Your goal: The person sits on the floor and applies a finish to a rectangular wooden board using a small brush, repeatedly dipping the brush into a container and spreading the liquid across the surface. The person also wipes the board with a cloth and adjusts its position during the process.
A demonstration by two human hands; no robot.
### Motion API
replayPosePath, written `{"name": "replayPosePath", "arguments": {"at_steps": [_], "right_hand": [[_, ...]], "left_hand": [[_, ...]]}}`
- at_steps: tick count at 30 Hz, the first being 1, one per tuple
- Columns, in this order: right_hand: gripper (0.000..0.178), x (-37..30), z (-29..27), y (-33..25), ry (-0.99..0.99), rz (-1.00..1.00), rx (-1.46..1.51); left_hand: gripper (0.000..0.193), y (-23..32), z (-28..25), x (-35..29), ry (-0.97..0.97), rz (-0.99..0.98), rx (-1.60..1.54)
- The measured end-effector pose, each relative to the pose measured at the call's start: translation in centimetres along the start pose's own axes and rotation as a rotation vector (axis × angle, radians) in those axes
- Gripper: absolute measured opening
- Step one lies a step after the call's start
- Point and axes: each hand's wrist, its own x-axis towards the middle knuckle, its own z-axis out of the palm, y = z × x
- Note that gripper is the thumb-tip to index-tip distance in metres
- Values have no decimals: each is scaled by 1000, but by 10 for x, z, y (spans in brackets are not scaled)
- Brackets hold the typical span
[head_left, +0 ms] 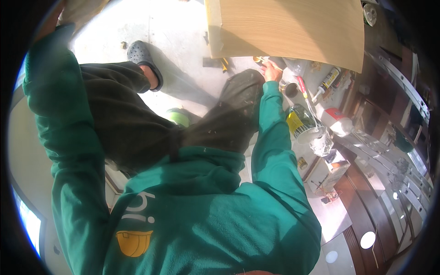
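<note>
My right hand reaches to the near edge of a large light wood-grain panel. Its fingers are drawn together at a small yellowish thing, too small to name. My left arm, in a green sleeve, stretches up along the far left. Only a bit of my left hand shows there at the dark rim, next to a pale beige surface; its fingers are hidden. On the floor just left of my right hand lie a dark flat strip and a yellow-and-black piece.
Right of my right arm stand a tube with a nozzle, a red-handled tool, a red-and-white container and a white box. Metal ladders lie farther right. A light-green round thing is between my legs; my grey clog is ahead.
</note>
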Motion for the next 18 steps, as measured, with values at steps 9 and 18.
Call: {"name": "replayPosePath", "arguments": {"at_steps": [9, 18], "right_hand": [[21, 3, -4, 0, 28, -12, -2], [29, -16, -60, -17, 33, 274, 253]], "left_hand": [[23, 1, 0, 0, 1, -18, -1], [24, 4, 2, 4, -11, 2, -43]]}}
